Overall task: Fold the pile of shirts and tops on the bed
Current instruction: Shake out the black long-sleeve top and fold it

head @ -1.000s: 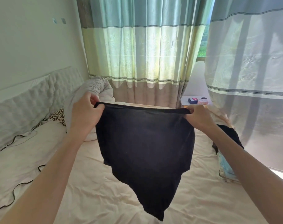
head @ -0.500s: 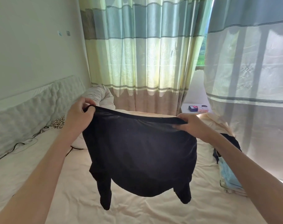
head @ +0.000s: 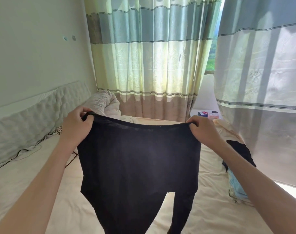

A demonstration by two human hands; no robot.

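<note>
Holding the black top (head: 138, 159) up at the centre of the frame, the left hand (head: 76, 125) and right hand (head: 203, 130) each pinch a corner of its upper edge, fingers curled over the cloth. It hangs above the bed (head: 42, 166), sleeves dangling at lower centre. Keeping that edge taut and level should help lay it flat without creases.

The black top (head: 138, 159) hung across the middle, screening the bed (head: 211, 215) beneath it. Bare sheet lay open on both sides. A clothes pile (head: 236, 166) crowded the right edge; a dark cable (head: 20, 153) trailed on the left.
</note>
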